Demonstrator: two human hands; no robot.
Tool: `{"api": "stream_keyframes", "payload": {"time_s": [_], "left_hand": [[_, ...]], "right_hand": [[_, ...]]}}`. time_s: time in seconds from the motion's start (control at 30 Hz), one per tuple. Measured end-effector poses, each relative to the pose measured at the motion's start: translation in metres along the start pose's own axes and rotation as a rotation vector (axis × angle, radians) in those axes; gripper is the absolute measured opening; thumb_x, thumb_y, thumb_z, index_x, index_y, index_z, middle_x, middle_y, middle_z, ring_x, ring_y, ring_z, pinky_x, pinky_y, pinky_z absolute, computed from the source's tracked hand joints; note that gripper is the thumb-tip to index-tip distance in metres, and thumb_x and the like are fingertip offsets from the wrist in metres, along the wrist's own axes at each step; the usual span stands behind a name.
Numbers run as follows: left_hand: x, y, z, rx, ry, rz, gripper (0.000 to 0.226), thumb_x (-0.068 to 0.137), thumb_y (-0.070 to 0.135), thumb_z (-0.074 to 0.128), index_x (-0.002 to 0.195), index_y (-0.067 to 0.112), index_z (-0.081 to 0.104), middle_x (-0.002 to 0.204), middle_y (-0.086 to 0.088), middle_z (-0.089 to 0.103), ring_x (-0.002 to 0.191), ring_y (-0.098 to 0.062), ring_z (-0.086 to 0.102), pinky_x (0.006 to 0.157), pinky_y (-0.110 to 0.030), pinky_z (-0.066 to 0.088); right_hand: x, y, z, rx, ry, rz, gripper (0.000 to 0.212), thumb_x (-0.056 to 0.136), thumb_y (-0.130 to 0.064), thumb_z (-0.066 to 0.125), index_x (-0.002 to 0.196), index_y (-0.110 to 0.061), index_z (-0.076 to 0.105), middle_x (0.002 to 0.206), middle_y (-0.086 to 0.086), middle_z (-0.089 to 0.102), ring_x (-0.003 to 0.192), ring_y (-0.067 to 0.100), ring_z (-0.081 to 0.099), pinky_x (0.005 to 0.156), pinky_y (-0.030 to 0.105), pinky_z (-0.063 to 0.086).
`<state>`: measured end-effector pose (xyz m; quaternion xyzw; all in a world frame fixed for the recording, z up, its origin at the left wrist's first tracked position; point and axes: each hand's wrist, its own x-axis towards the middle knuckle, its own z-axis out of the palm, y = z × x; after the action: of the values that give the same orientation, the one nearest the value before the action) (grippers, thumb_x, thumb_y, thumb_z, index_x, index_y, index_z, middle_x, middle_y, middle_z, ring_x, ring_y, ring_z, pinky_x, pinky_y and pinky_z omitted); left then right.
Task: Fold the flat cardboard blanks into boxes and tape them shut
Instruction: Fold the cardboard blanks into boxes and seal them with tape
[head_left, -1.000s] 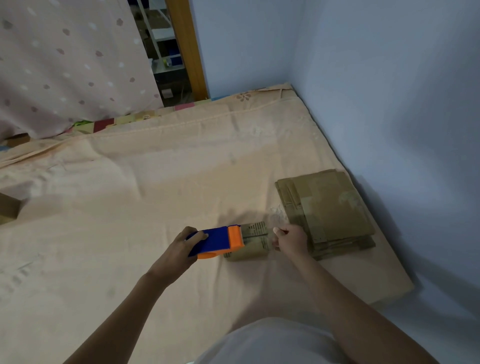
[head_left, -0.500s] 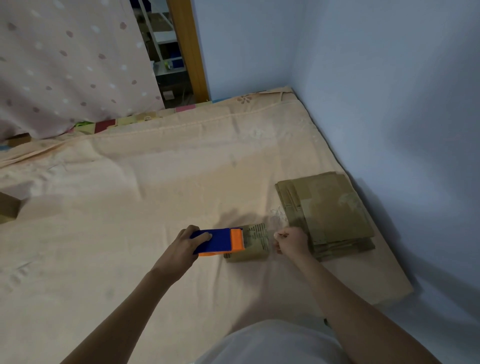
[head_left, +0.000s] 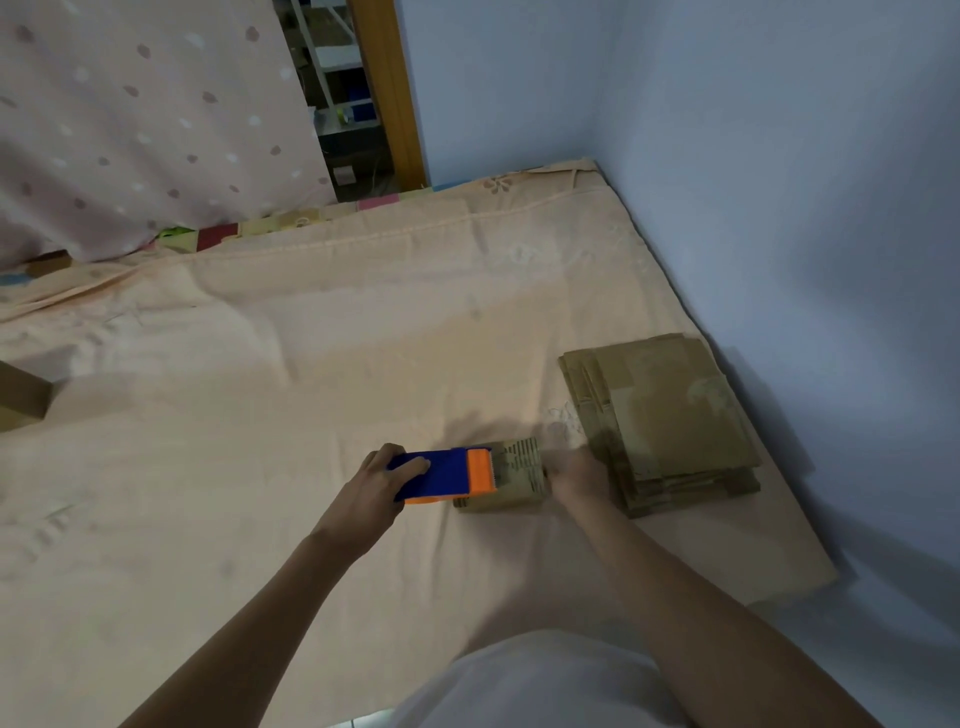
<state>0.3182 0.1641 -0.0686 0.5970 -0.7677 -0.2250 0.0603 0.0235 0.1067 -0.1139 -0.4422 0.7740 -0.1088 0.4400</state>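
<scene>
A small folded cardboard box (head_left: 514, 478) with printed text sits on the peach bedsheet (head_left: 260, 389). My left hand (head_left: 376, 491) grips a blue and orange tape dispenser (head_left: 447, 475), its orange end lying on the box's left part. My right hand (head_left: 579, 475) is blurred and rests against the box's right end; its fingers look curled, but a hold on tape cannot be made out. Just right of that hand lies a stack of flat cardboard blanks (head_left: 660, 415).
A blue wall (head_left: 779, 208) runs close along the right of the bed. A brown cardboard box (head_left: 21, 400) juts in at the left edge. A dotted curtain (head_left: 130, 119) and a wooden door frame (head_left: 387, 88) stand at the back.
My left hand has kept the dispenser on the box, shifting slightly. My right hand has dropped a little against the box's right end and is blurred with motion.
</scene>
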Motion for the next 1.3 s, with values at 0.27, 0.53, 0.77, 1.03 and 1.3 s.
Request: {"api": "stream_keyframes", "payload": {"time_s": [0.27,0.53,0.77,1.03,1.3], "left_hand": [[-0.002,0.007,-0.006,0.026,-0.030,0.000,0.054,0.090,0.000,0.060,0.139,0.021,0.052,0.137,-0.008,0.045,0.124,-0.027,0.046,0.092,-0.031,0.049],[0.002,0.008,-0.018,0.045,-0.076,0.074,0.052,0.084,0.006,0.061,0.131,0.026,0.052,0.138,-0.002,0.045,0.110,-0.026,0.051,0.089,-0.031,0.044],[0.010,0.003,-0.023,-0.059,-0.128,0.055,0.052,0.083,0.004,0.062,0.131,0.019,0.053,0.132,0.002,0.049,0.110,-0.021,0.052,0.088,-0.025,0.044],[0.007,-0.014,-0.014,0.047,-0.143,0.255,0.064,0.096,0.009,0.055,0.145,0.049,0.040,0.145,0.001,0.039,0.121,-0.017,0.043,0.103,-0.027,0.041],[0.023,-0.015,-0.019,0.127,-0.176,0.363,0.060,0.091,0.009,0.064,0.142,0.038,0.049,0.130,-0.007,0.045,0.112,-0.024,0.050,0.096,-0.030,0.047]], "right_hand": [[0.000,-0.015,0.012,0.000,0.071,-0.025,0.022,0.097,-0.020,0.060,0.090,-0.001,0.068,0.094,0.016,0.069,0.094,0.034,0.067,0.066,0.027,0.040],[0.000,-0.018,0.021,-0.056,0.046,-0.057,0.034,0.080,-0.033,0.083,0.100,-0.008,0.072,0.099,0.009,0.074,0.092,0.025,0.068,0.061,0.026,0.041],[0.001,-0.014,0.024,-0.006,0.091,-0.021,0.031,0.078,-0.029,0.085,0.094,-0.006,0.071,0.095,0.011,0.074,0.089,0.029,0.068,0.065,0.028,0.045],[-0.001,-0.015,0.022,-0.004,0.113,-0.016,0.032,0.076,-0.029,0.087,0.078,-0.006,0.064,0.077,0.007,0.066,0.075,0.025,0.062,0.048,0.025,0.027],[-0.016,-0.023,0.015,-0.018,0.120,-0.042,0.037,0.080,-0.025,0.083,0.067,-0.016,0.050,0.064,-0.002,0.052,0.068,0.020,0.053,0.048,0.027,0.028]]}}
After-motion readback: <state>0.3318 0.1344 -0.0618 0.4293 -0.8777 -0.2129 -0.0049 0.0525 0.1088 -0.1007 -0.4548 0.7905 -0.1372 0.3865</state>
